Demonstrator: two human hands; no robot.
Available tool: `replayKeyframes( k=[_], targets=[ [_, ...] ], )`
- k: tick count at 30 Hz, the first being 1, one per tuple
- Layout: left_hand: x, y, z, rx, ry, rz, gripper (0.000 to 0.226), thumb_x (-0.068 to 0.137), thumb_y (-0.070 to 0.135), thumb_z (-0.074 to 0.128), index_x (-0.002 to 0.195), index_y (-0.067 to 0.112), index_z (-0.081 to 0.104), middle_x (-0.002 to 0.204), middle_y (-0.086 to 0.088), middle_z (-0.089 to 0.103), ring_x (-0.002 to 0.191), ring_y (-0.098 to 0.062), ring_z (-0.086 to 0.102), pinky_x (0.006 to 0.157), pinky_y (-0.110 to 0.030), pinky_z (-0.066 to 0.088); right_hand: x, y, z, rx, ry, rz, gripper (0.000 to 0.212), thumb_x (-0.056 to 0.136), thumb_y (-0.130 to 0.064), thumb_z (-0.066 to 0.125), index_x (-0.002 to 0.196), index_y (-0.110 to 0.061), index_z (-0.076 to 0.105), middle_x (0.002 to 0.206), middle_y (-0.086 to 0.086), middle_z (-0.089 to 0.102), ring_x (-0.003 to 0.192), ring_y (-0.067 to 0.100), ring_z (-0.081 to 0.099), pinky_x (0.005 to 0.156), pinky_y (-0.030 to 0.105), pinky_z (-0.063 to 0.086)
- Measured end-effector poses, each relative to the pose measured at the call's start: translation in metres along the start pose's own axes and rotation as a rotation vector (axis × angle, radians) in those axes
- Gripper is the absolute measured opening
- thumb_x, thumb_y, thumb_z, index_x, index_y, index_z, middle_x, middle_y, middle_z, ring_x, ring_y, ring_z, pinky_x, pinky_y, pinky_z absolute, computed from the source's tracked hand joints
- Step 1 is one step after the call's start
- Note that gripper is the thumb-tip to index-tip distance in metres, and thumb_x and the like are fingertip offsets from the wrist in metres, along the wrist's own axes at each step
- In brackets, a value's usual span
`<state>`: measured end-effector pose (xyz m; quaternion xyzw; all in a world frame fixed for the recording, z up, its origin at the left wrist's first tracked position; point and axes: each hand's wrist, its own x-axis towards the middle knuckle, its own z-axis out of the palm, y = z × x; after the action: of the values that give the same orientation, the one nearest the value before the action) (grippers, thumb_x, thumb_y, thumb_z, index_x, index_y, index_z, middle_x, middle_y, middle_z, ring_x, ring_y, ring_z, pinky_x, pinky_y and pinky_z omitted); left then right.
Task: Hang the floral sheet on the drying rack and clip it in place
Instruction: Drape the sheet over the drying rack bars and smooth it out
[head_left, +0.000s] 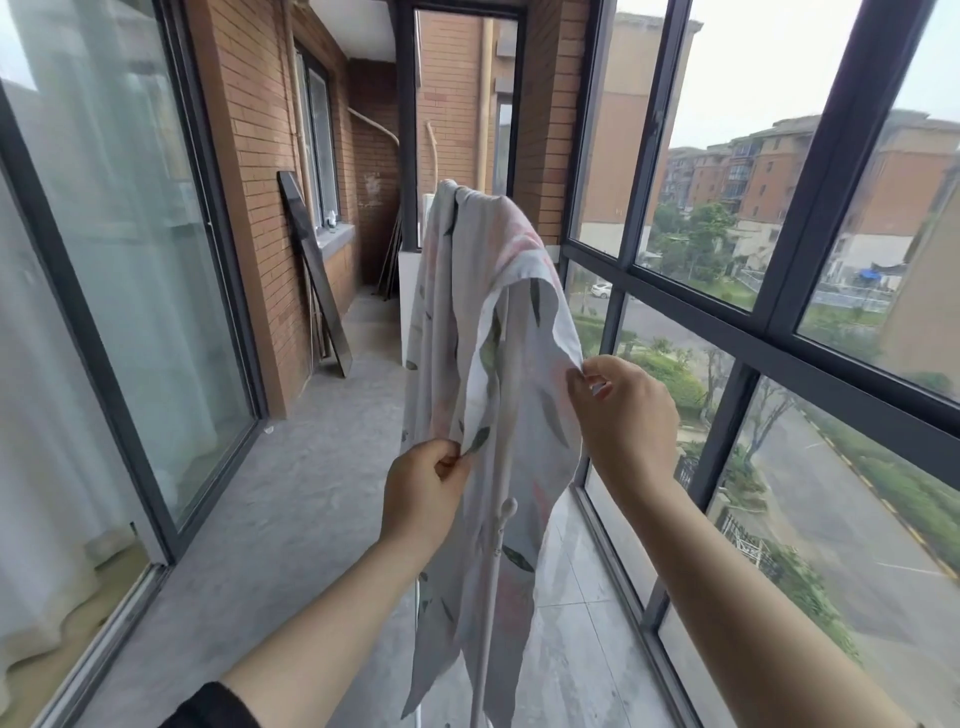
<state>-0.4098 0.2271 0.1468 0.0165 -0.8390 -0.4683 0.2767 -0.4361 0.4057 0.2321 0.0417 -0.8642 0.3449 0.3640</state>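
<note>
The floral sheet (467, 312), pale grey with pink blooms and green leaves, hangs bunched over the top of the drying rack. It trails down toward the floor. Only a white upright of the rack (506, 512) shows through the folds; the top bar is hidden under the cloth. My left hand (423, 491) pinches a lower edge of the sheet between thumb and fingers. My right hand (623, 410) pinches another edge higher up and to the right, pulling it away from the rack. No clip is visible.
I stand on a narrow enclosed balcony. Tall windows (727, 322) line the right side and a sliding glass door (130, 260) the left. A dark panel (314, 270) leans on the brick wall ahead, with poles and boards at the far end.
</note>
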Motion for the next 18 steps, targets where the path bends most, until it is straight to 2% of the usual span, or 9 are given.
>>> replayKeyframes(
  k=[2, 4, 6, 9, 11, 15, 18],
  targets=[
    [0.004, 0.001, -0.006, 0.024, 0.038, 0.042, 0.047, 0.086, 0.021, 0.067, 0.049, 0.021, 0.038, 0.043, 0.008, 0.036, 0.046, -0.008, 0.039, 0.046, -0.016, 0.025, 0.0, 0.004, 0.001, 0.003, 0.004, 0.007, 0.018, 0.088, -0.033, 0.059, 0.08, -0.023, 0.07, 0.075, -0.003, 0.069, 0.073, 0.021, 0.064, 0.064, 0.035, 0.052],
    [0.007, 0.0, -0.017, 0.029, 0.064, 0.071, 0.042, 0.086, 0.019, 0.068, 0.05, 0.019, 0.045, 0.045, 0.006, 0.046, 0.05, -0.012, 0.046, 0.047, -0.016, 0.028, -0.003, 0.01, 0.0, 0.031, 0.013, 0.018, 0.018, 0.088, -0.033, 0.06, 0.08, -0.023, 0.072, 0.075, -0.003, 0.07, 0.072, 0.021, 0.065, 0.062, 0.034, 0.052],
    [0.011, 0.002, -0.03, 0.032, 0.118, 0.097, 0.032, 0.086, 0.019, 0.068, 0.058, 0.009, 0.056, 0.052, 0.0, 0.056, 0.058, -0.016, 0.053, 0.05, -0.019, 0.034, -0.003, 0.018, -0.001, 0.042, 0.013, 0.026, 0.017, 0.088, -0.032, 0.061, 0.081, -0.023, 0.073, 0.074, -0.004, 0.071, 0.071, 0.019, 0.065, 0.061, 0.032, 0.052],
    [0.022, 0.016, -0.053, -0.011, 0.189, 0.14, 0.024, 0.086, 0.017, 0.068, 0.065, 0.007, 0.063, 0.058, 0.002, 0.06, 0.058, -0.007, 0.053, 0.052, -0.012, 0.035, -0.006, 0.032, -0.001, 0.041, 0.006, 0.053, 0.016, 0.088, -0.029, 0.062, 0.079, -0.022, 0.073, 0.073, -0.006, 0.07, 0.071, 0.018, 0.065, 0.061, 0.033, 0.052],
    [0.029, 0.029, -0.063, -0.01, 0.203, 0.187, 0.023, 0.086, 0.016, 0.068, 0.066, 0.008, 0.063, 0.059, 0.002, 0.06, 0.056, -0.003, 0.051, 0.052, -0.013, 0.038, -0.011, 0.04, 0.002, 0.033, -0.013, 0.082, 0.016, 0.088, -0.029, 0.062, 0.077, -0.022, 0.073, 0.073, -0.005, 0.071, 0.071, 0.019, 0.065, 0.059, 0.031, 0.049],
    [0.03, 0.042, -0.063, -0.001, 0.173, 0.259, 0.022, 0.087, 0.017, 0.067, 0.069, 0.005, 0.064, 0.062, -0.005, 0.062, 0.058, -0.015, 0.056, 0.055, -0.028, 0.044, -0.021, 0.049, 0.011, 0.052, -0.047, 0.143, 0.018, 0.087, -0.028, 0.061, 0.074, -0.022, 0.071, 0.07, -0.006, 0.07, 0.069, 0.02, 0.065, 0.056, 0.029, 0.048],
    [0.019, 0.035, -0.05, 0.043, 0.1, 0.236, 0.026, 0.087, 0.018, 0.066, 0.063, 0.009, 0.061, 0.057, 0.001, 0.058, 0.056, -0.013, 0.053, 0.052, -0.025, 0.04, -0.024, 0.047, 0.016, 0.081, -0.085, 0.139, 0.016, 0.088, -0.028, 0.062, 0.076, -0.022, 0.071, 0.071, -0.004, 0.07, 0.07, 0.02, 0.066, 0.06, 0.033, 0.052]
  ],
)
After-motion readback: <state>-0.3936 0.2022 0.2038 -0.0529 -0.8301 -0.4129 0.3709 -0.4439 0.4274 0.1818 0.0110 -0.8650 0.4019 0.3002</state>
